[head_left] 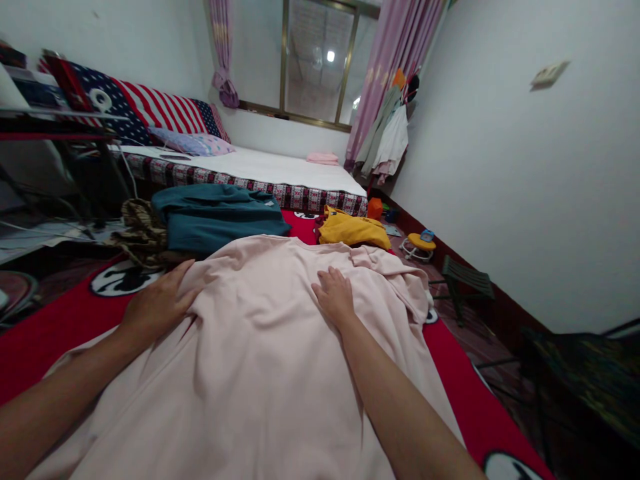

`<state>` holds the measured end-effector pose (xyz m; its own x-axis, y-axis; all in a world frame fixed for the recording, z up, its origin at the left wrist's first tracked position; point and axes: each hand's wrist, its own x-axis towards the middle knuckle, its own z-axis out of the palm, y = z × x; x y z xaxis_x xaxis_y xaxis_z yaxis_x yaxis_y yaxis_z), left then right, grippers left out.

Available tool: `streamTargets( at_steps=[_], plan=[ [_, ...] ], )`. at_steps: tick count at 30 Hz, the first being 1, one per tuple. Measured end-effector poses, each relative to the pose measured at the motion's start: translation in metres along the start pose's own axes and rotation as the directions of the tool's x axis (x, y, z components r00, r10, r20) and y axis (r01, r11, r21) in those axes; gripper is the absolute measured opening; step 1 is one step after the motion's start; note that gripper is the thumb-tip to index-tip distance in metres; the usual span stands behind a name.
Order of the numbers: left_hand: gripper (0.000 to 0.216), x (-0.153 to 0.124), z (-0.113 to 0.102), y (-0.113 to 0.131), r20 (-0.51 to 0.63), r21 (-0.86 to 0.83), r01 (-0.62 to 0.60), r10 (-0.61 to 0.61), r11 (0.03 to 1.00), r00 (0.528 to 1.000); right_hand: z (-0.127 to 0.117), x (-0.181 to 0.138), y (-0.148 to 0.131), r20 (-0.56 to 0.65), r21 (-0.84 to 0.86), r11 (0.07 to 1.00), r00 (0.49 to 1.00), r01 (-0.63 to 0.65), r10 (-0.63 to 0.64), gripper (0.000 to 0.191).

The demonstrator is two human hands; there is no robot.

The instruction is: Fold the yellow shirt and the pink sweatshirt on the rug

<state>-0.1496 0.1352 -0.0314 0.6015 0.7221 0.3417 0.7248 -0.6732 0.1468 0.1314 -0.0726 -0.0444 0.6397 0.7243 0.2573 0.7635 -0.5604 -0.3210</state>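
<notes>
My left hand [159, 305] and right hand [334, 297] both flat, fingers released, pinning pink garment [260, 373] smooth on red blanket [45, 333], gripping nothing

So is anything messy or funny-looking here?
Yes. The pink cloth under the left hand and right hand is bunched and wrinkled at its far right edge. The yellow garment and teal garment beyond lie crumpled, not folded.

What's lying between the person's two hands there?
Only the pale pink garment: the left hand and right hand both rest flat on it, the head view shows.
</notes>
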Motion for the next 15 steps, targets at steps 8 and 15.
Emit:
streamTargets(
  at_steps=[8, 15],
  plan=[
    [0.059, -0.0006, -0.0044, 0.0035, 0.037, 0.008, 0.043, -0.043, 0.999, 0.998, -0.0025, -0.0001, 0.0006, 0.020, 0.040, 0.999, 1.000, -0.011, 0.011, 0.040],
    [0.059, -0.0020, -0.0103, 0.0061, 0.068, -0.014, 0.047, -0.046, 0.999, 0.997, -0.0011, 0.0006, 0.0016, 0.014, 0.044, 0.999, 1.000, -0.012, 0.012, 0.039]
  ],
)
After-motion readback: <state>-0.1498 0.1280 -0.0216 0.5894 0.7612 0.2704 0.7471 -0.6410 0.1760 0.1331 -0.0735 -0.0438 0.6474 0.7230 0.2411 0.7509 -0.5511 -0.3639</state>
